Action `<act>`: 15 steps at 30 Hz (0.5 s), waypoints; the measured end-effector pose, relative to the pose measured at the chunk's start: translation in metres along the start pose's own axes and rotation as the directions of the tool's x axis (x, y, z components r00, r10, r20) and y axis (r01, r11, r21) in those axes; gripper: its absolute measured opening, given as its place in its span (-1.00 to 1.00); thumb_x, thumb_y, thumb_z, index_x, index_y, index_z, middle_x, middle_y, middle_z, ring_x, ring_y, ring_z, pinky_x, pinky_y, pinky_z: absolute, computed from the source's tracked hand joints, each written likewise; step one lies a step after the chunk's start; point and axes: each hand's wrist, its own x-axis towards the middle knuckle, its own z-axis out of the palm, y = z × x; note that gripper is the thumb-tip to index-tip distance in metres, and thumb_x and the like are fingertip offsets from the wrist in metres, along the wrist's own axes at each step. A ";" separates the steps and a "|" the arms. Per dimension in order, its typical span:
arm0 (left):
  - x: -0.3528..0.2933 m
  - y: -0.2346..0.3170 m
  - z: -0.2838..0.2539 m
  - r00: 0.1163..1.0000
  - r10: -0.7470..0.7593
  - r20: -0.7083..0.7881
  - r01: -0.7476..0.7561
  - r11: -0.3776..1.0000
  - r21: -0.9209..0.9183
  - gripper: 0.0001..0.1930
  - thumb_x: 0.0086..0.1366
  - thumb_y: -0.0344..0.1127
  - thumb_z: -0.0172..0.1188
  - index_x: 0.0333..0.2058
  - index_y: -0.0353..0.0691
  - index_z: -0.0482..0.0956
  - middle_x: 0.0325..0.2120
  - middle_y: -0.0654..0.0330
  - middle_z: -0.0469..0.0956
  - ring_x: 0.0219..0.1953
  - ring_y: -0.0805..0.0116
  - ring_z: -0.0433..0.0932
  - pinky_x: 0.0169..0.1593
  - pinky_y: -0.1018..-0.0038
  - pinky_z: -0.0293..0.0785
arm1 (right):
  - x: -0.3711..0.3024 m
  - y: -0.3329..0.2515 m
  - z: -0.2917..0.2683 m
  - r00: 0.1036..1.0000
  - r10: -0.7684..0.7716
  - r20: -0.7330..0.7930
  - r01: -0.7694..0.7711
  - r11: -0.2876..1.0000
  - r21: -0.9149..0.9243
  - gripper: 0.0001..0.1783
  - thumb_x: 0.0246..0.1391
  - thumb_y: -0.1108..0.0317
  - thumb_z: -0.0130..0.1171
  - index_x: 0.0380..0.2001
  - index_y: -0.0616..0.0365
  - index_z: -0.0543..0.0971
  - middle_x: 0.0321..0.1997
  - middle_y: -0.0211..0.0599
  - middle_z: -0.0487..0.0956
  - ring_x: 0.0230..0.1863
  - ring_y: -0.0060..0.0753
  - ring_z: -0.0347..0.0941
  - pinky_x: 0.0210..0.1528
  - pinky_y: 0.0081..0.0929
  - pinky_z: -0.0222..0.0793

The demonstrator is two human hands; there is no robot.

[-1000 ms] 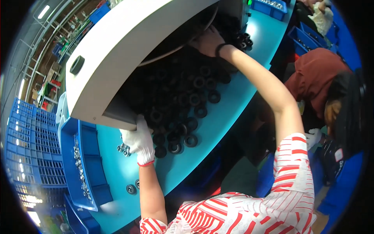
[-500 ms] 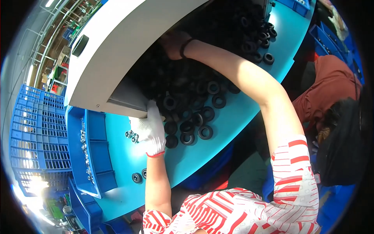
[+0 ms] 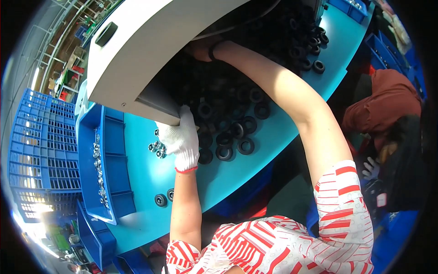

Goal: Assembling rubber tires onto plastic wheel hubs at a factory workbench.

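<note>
From here, my gloved left hand (image 3: 181,141) meets the white housing (image 3: 150,55) near its edge, perhaps bracing. Shadow obscures my right hand (image 3: 200,49) beyond black rings (image 3: 237,130); I can't tell either grip

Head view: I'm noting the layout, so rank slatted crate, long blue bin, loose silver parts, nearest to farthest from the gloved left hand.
1. Loose silver parts: just left of the left hand.
2. Long blue bin: farther left.
3. Slatted crate: beyond the bin.

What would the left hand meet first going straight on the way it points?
Probably the lower edge of the white machine housing, right by the gloved left hand; depth is unclear, so it might slip past toward the black rings.
</note>
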 end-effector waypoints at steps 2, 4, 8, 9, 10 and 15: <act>-0.002 0.003 0.000 0.999 -0.040 0.034 0.040 0.999 0.000 -0.68 0.08 -0.41 0.24 -0.20 -0.41 0.41 -0.51 0.02 0.56 -0.66 0.29 0.53 -0.51 0.49 0.50 | -0.011 -0.001 -0.004 0.999 -0.021 -0.043 0.024 0.998 0.065 -0.50 0.18 0.09 -0.17 0.19 -0.10 0.27 0.30 -0.24 0.16 0.30 -0.07 0.04 0.29 -0.06 -0.02; -0.002 0.002 0.003 0.999 0.003 0.046 -0.001 0.999 -0.045 -0.63 0.08 -0.39 0.23 -0.15 -0.40 0.39 -0.42 0.00 0.56 -0.60 0.30 0.52 -0.45 0.49 0.50 | -0.023 -0.005 -0.006 0.996 -0.043 -0.084 0.053 0.990 0.128 -0.57 0.16 0.14 -0.09 0.05 0.02 0.45 0.15 -0.16 0.41 0.16 -0.07 0.29 0.20 -0.15 0.19; -0.004 0.027 -0.009 0.963 -0.150 0.222 0.175 0.980 -0.099 -0.43 0.10 -0.28 0.23 0.05 -0.34 0.23 -0.39 0.04 0.51 -0.58 0.33 0.47 -0.43 0.47 0.47 | -0.063 -0.013 -0.009 0.956 -0.116 -0.271 0.164 0.973 0.163 -0.58 0.16 0.18 -0.09 0.05 0.09 0.43 0.14 -0.12 0.41 0.17 -0.04 0.27 0.22 -0.14 0.14; -0.002 0.030 -0.013 0.956 -0.165 0.244 0.182 0.982 -0.049 -0.41 0.10 -0.29 0.23 0.07 -0.32 0.22 -0.36 0.05 0.51 -0.57 0.33 0.47 -0.42 0.46 0.48 | -0.075 -0.016 -0.011 0.938 -0.202 -0.282 0.234 0.968 0.087 -0.56 0.16 0.17 -0.08 0.05 0.12 0.42 0.16 -0.11 0.38 0.19 -0.03 0.25 0.24 -0.13 0.11; 0.002 0.031 -0.017 0.945 -0.185 0.270 0.192 0.981 0.000 -0.40 0.10 -0.29 0.23 0.09 -0.30 0.21 -0.34 0.06 0.50 -0.56 0.33 0.47 -0.41 0.45 0.48 | -0.089 -0.019 -0.011 0.938 -0.209 -0.275 0.237 0.969 0.072 -0.56 0.16 0.17 -0.08 0.05 0.12 0.42 0.16 -0.11 0.38 0.19 -0.03 0.25 0.24 -0.13 0.11; -0.008 0.034 -0.039 0.926 -0.125 0.356 0.148 0.988 -0.037 -0.30 0.08 -0.23 0.24 0.17 -0.22 0.16 -0.13 0.03 0.46 -0.19 0.21 0.48 -0.05 0.37 0.40 | -0.185 -0.019 0.002 0.838 0.183 -0.514 -0.044 0.962 0.270 -0.33 0.07 -0.01 0.04 0.15 0.19 0.30 0.33 0.03 0.12 0.33 0.15 0.00 0.30 0.05 -0.10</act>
